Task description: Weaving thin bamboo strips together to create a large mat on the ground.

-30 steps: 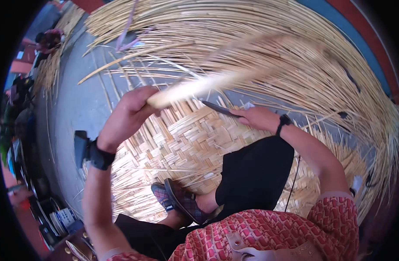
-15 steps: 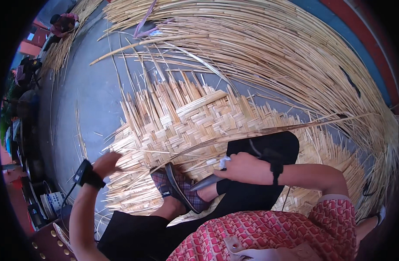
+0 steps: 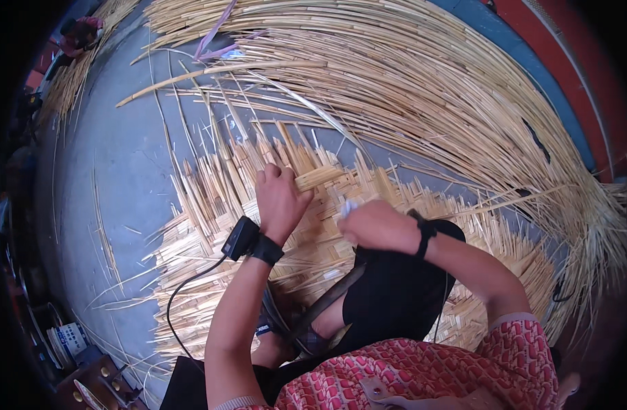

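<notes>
Handling a strip on the woven mat

Findings: The left hand (image 3: 283,201) is over the upper part of the mat (image 3: 197,273), fingers curled at the near end of a pale, flat strip (image 3: 322,176). The fingers hide that end, so whether the strip is gripped or only touched cannot be told. The right hand (image 3: 380,229) is to its right above the person's knee, apart from the left and curled, with a white scrap (image 3: 350,206) at the fingers; its full closure cannot be confirmed. A dark, blurred shape (image 3: 334,290) runs below it, possibly a blade; its hold on this is not verified.

Location: The mat lies on the grey floor (image 3: 122,164), in front of and under the person's feet. Its weave is close in the middle; loose ends project along the far edge. The strip lies at a slant across the weave near that edge. Long canes (image 3: 409,82) are heaped beyond, a purple ribbon (image 3: 214,34) by them.

Assessment: The step in hand appears to be positioning or adjusting the strip among the woven ones. In this inspector's judgement, the next move calls for a firm hold on the strip's end, its line kept with the weave, and any blade kept clear of the left fingers.
</notes>
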Available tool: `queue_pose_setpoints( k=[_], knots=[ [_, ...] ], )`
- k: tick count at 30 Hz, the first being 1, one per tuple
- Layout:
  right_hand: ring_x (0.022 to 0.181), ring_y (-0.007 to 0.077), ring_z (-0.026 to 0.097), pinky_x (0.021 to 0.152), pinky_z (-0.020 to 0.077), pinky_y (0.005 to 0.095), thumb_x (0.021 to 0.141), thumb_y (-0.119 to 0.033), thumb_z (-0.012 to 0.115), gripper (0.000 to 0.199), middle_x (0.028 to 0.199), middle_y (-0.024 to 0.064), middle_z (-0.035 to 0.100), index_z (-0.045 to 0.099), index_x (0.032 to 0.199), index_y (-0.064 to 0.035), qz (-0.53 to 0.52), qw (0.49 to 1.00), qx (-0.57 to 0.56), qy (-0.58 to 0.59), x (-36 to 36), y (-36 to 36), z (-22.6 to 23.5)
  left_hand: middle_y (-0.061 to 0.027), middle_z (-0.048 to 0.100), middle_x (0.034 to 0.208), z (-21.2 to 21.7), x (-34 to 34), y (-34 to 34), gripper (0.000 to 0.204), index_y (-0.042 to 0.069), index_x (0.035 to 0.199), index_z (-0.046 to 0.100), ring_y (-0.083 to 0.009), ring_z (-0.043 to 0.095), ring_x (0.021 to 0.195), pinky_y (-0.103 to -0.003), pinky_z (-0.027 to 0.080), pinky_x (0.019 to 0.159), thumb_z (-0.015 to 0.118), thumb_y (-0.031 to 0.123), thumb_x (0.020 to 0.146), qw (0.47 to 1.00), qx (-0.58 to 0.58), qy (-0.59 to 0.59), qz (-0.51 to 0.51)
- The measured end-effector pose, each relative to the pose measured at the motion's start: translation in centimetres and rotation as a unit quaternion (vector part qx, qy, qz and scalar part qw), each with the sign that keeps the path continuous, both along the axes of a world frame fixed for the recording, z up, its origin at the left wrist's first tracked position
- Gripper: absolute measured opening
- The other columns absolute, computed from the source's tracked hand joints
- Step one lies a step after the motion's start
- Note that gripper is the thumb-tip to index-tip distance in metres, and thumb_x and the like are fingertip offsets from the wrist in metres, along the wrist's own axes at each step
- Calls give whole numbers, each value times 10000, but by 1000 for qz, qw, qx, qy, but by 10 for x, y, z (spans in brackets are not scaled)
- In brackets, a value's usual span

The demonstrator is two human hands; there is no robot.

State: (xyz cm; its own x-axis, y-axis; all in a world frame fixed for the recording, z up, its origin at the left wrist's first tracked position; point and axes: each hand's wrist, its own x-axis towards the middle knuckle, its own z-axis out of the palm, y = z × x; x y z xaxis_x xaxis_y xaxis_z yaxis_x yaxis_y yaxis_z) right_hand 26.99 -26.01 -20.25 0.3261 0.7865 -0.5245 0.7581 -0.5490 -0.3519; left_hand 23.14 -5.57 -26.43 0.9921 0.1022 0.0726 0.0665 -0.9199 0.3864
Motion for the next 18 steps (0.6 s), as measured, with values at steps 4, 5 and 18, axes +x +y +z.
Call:
queue_pose_setpoints(
  k=[4,5,18],
  knots=[
    [812,394,650,725,523,453,866,-182,634,343,899,198,663,572,1182,-65,-206,924,316,-69,72,39,-76,-182,558,917,-12,-12,14,193,0,954,631,-325,546,881,-425,453,823,660,128,813,973,-207,-61,85],
    [812,394,650,725,523,453,866,-182,634,343,899,198,663,572,1182,-65,-206,925,313,-64,80,52,-82,-176,589,905,-14,-16,19,169,-8,987,631,-302,573,846,-399,465,794,617,120,876,945,-305,-72,99],
    [973,388,620,783,516,408,842,-108,620,379,1160,222,601,534,1208,-66,-183,970,157,-7,103,102,-111,-93,672,929,1,8,52,443,-38,988,662,-193,600,913,-317,440,903,380,301,1027,876,-457,91,124]
  ],
)
